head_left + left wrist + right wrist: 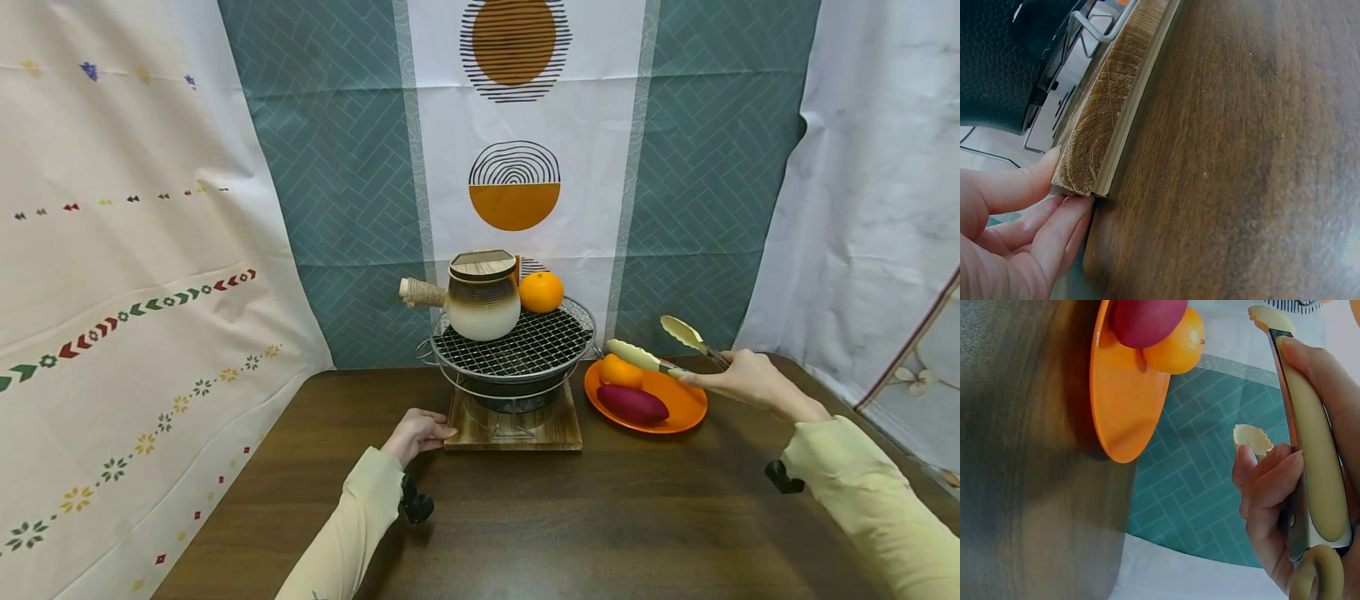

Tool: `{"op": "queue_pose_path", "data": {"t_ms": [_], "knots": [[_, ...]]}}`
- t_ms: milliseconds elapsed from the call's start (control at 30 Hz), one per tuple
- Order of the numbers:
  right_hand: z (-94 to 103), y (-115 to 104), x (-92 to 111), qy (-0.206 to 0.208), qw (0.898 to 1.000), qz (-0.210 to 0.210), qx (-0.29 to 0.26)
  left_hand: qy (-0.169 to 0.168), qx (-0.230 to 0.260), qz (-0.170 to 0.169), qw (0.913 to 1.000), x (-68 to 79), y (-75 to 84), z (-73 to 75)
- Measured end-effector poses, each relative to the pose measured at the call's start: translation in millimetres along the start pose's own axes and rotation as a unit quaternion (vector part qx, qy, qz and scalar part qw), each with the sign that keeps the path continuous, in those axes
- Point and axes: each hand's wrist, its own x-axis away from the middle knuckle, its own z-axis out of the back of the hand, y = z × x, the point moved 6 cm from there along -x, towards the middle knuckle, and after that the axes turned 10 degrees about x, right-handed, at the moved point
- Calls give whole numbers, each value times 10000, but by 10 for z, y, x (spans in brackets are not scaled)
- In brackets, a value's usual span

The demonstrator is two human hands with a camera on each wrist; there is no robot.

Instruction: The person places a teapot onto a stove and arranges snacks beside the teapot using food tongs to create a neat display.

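My left hand (pixel 420 433) pinches the front left corner of a wooden board (pixel 566 433), thumb on top and fingers against its side and underside. On the board stands a round wire-topped grill (pixel 517 354). A lidded pot (pixel 483 321) with a rope-wrapped handle and an orange (pixel 542 292) sit on its mesh. My right hand (pixel 753 385) holds a pair of tongs (pixel 637 355), tips spread with nothing between them. The tongs hover over an orange plate (pixel 686 404) bearing a second orange (pixel 621 372) and a purple sweet potato (pixel 633 406).
A brown wooden table (pixel 600 517) lies under everything. Behind it hangs a green and white patterned cloth (pixel 330 208), with light curtains (pixel 150 250) at the sides. The plate stands close to the grill's right side.
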Motion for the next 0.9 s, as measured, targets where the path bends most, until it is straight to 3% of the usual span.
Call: {"op": "queue_pose_path", "data": {"t_ms": [333, 900], "knots": [[-108, -22, -4, -431, 9990, -104, 66, 58, -4, 36, 10000, -19, -17, -6], [-248, -49, -63, -588, 9981, -167, -29, 76, -33, 0, 10000, 1, -3, 5]]}}
